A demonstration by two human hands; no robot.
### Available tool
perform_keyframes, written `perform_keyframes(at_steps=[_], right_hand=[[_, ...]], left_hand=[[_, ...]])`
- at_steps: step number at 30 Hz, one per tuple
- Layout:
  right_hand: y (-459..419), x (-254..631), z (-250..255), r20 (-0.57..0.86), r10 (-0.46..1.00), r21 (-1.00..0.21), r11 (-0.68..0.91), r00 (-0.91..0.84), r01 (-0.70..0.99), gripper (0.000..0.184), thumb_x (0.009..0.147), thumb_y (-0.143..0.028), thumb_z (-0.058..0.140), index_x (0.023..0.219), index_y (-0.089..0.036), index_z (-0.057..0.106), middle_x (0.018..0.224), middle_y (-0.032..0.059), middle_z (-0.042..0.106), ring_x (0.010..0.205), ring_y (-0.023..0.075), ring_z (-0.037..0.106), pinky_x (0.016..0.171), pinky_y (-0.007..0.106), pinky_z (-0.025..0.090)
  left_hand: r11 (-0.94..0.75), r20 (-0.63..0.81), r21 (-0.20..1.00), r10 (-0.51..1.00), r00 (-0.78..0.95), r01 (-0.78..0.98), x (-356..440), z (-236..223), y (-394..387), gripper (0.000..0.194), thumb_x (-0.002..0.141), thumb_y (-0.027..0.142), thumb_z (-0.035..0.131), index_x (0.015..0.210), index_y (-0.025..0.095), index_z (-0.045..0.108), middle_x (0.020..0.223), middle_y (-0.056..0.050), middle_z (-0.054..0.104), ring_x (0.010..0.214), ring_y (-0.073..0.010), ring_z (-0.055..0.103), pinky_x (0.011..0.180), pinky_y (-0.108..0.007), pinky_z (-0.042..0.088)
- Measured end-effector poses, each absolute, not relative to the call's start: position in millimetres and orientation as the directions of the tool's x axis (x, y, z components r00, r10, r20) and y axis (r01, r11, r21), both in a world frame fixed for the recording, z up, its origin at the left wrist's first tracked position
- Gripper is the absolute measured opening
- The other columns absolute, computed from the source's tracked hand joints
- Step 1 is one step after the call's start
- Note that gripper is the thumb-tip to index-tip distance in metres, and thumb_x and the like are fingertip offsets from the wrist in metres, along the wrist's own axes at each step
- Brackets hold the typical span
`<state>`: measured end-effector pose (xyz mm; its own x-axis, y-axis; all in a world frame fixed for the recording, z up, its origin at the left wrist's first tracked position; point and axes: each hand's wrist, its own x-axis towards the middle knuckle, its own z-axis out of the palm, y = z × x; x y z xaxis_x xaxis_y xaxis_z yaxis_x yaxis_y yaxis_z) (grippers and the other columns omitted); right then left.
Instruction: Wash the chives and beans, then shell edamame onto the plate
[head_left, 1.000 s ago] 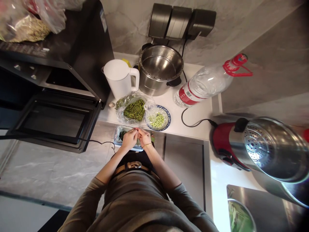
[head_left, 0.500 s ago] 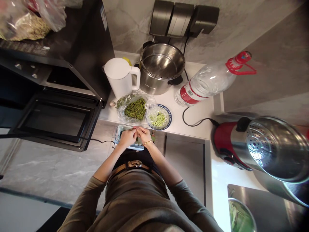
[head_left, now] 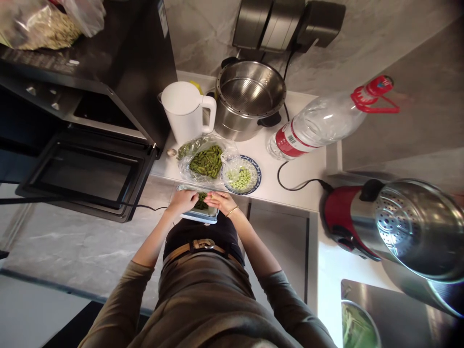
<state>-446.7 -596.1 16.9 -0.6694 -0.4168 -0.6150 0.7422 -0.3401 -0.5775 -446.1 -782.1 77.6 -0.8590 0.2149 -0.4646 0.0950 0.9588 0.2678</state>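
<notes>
My left hand [head_left: 184,200] and my right hand [head_left: 222,200] hover over a small rectangular tray [head_left: 203,217] of green pod shells at the counter edge, a short gap between them. Their fingers are curled, and what they pinch is too small to make out. Just beyond the tray lies a clear plastic bag of green bean pods [head_left: 206,162]. Beside it on the right sits a blue-rimmed plate [head_left: 254,169] with shelled green beans.
A white jug [head_left: 184,111] and a steel pot [head_left: 250,99] stand behind the bag. A large water bottle [head_left: 319,123] lies to the right. A black oven [head_left: 83,96] with its door open fills the left. A red and steel appliance [head_left: 395,227] is at the right.
My hands, pinched together a second ago, have drawn slightly apart over the tray. The camera view has shifted a little.
</notes>
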Motion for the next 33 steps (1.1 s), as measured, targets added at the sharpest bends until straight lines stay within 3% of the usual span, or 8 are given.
perform_keyframes(at_steps=[4, 8, 12, 15, 17, 23, 30, 33], right_hand=[[-608.4, -441.2, -6.6, -0.657, -0.326, -0.450, -0.555, -0.680, 0.700, 0.012, 0.071, -0.021, 0.076, 0.071, -0.018, 0.065, 0.063, -0.0002, 0.066, 0.056, 0.0073, 0.062, 0.049, 0.014, 0.049], [-620.9, -435.2, -19.2, -0.675, -0.372, -0.342, -0.608, -0.637, 0.716, 0.012, 0.075, -0.021, 0.072, 0.069, -0.019, 0.062, 0.053, -0.0047, 0.056, 0.041, 0.0032, 0.045, 0.035, 0.012, 0.036], [-628.4, -432.1, -12.4, -0.714, -0.336, -0.330, -0.613, -0.615, 0.718, 0.006, 0.076, -0.021, 0.072, 0.079, -0.018, 0.068, 0.068, 0.0011, 0.068, 0.058, 0.0065, 0.060, 0.045, 0.012, 0.045], [-631.8, -433.0, -2.1, -0.730, -0.304, -0.329, -0.628, -0.612, 0.705, 0.012, 0.075, -0.020, 0.073, 0.086, -0.019, 0.070, 0.076, 0.0020, 0.073, 0.072, 0.0099, 0.067, 0.061, 0.016, 0.053], [-633.0, -434.1, 3.3, -0.728, -0.284, -0.336, -0.646, -0.624, 0.686, 0.012, 0.073, -0.018, 0.074, 0.084, -0.020, 0.071, 0.077, -0.0001, 0.074, 0.074, 0.0098, 0.068, 0.068, 0.017, 0.055], [-631.8, -433.7, 5.8, -0.740, -0.264, -0.337, -0.651, -0.619, 0.681, 0.009, 0.070, -0.017, 0.075, 0.076, -0.021, 0.069, 0.073, -0.0025, 0.074, 0.072, 0.0105, 0.070, 0.069, 0.019, 0.056], [-634.4, -427.2, 4.0, -0.748, -0.283, -0.321, -0.638, -0.601, 0.700, 0.009, 0.074, -0.016, 0.073, 0.081, -0.019, 0.069, 0.079, 0.0004, 0.076, 0.078, 0.0112, 0.071, 0.077, 0.021, 0.057], [-637.8, -426.0, 2.3, -0.759, -0.290, -0.303, -0.636, -0.583, 0.710, 0.009, 0.074, -0.014, 0.072, 0.081, -0.019, 0.069, 0.077, 0.0003, 0.076, 0.080, 0.0127, 0.072, 0.078, 0.023, 0.058]], left_hand=[[0.986, -0.580, 0.146, 0.147, -0.801, 0.075, -440.5, 58.2, -780.9, 0.046, 0.095, 0.036, 0.032, 0.091, 0.014, 0.072, 0.095, -0.015, 0.072, 0.090, -0.0265, 0.068, 0.075, -0.033, 0.048], [0.992, -0.593, 0.125, 0.090, -0.800, 0.019, -432.8, 42.3, -779.4, 0.046, 0.096, 0.035, 0.031, 0.095, 0.014, 0.071, 0.096, -0.014, 0.072, 0.091, -0.0259, 0.068, 0.075, -0.033, 0.049], [0.944, -0.305, 0.325, 0.046, -0.951, -0.058, -429.1, 39.9, -773.8, 0.036, 0.096, 0.033, 0.037, 0.101, 0.018, 0.069, 0.097, -0.010, 0.071, 0.091, -0.0208, 0.065, 0.080, -0.030, 0.048], [0.843, -0.023, 0.538, 0.030, -0.999, 0.013, -427.0, 39.2, -766.7, 0.029, 0.093, 0.033, 0.046, 0.110, 0.020, 0.067, 0.101, -0.008, 0.067, 0.099, -0.0193, 0.060, 0.087, -0.029, 0.047], [0.799, 0.095, 0.597, 0.026, -0.995, 0.078, -425.3, 37.3, -762.6, 0.028, 0.091, 0.032, 0.051, 0.111, 0.022, 0.067, 0.100, -0.007, 0.065, 0.098, -0.0191, 0.058, 0.088, -0.030, 0.047], [0.772, 0.224, 0.601, 0.086, -0.971, 0.207, -422.0, 31.7, -760.4, 0.026, 0.090, 0.030, 0.053, 0.111, 0.025, 0.069, 0.095, -0.005, 0.062, 0.087, -0.0170, 0.054, 0.079, -0.030, 0.047], [0.837, 0.321, 0.431, 0.207, -0.924, 0.337, -414.2, 28.7, -762.8, 0.022, 0.092, 0.027, 0.051, 0.100, 0.023, 0.071, 0.087, -0.005, 0.065, 0.080, -0.0169, 0.052, 0.072, -0.031, 0.044], [0.833, 0.327, 0.427, 0.220, -0.919, 0.351, -411.2, 25.9, -763.1, 0.024, 0.094, 0.024, 0.047, 0.096, 0.020, 0.070, 0.078, -0.006, 0.062, 0.075, -0.0164, 0.051, 0.069, -0.030, 0.043]])
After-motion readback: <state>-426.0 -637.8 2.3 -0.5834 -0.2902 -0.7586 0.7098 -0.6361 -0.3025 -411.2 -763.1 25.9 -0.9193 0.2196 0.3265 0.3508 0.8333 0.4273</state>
